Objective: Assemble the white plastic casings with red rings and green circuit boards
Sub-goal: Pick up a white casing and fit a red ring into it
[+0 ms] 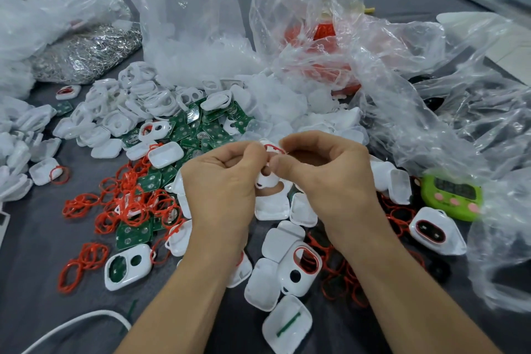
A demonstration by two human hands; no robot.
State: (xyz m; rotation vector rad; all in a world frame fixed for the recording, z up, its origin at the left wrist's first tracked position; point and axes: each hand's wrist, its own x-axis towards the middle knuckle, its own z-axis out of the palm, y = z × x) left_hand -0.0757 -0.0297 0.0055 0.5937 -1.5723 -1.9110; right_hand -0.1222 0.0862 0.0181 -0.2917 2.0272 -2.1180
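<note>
- The white casing (265,178) is held up above the bench (34,253), between both hands at the centre of the view, with a red ring (274,148) stretched across its upper edge.
- The left hand (221,181) is clenched round the casing's left side, its fingers (253,149) curled over the top, apparently to steady the part while the ring is worked on.
- The right hand (324,178) pinches the ring against the casing with thumb and forefinger; judging by the grip, it is seating the ring into the casing's opening.
- Just below the hands lie loose casing halves (271,207), and one casing with a ring already fitted (300,270) sits near the right forearm.
- To the left, a heap of loose red rings (126,204) tangles with green circuit boards (133,234), within easy reach for the next pieces.
- Further back, more boards (212,126) and white casings (115,112) are piled before clear plastic bags (195,23).
- A green timer (451,198) rests at the right, partly under a bag.
</note>
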